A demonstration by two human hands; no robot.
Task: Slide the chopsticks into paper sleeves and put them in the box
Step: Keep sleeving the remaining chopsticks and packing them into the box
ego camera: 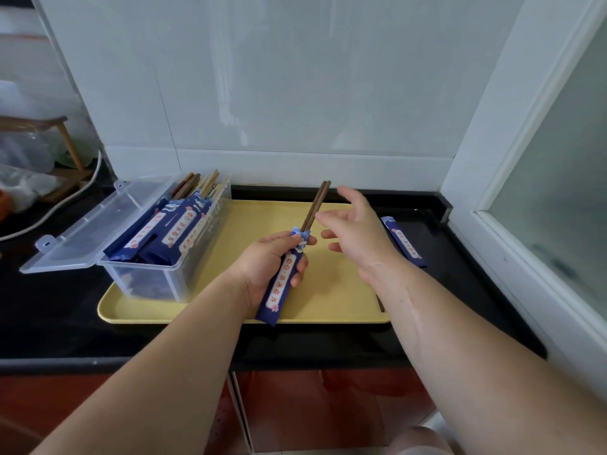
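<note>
While left hand grips sleeve over tray, chopsticks in, tops sticking out, right hand hangs beside, fingers spread, empty. Box holds many sleeved pairs; this pair unboxed; spare sleeve waits right.

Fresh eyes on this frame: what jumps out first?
Centre, over the yellow tray: the left hand grips a blue paper sleeve with dark chopsticks sticking out of its top, the right hand open beside them. At the tray's left end stands a clear box, lid flipped open, packed with sleeved chopsticks. One more blue sleeve lies on the black counter to the right.
</note>
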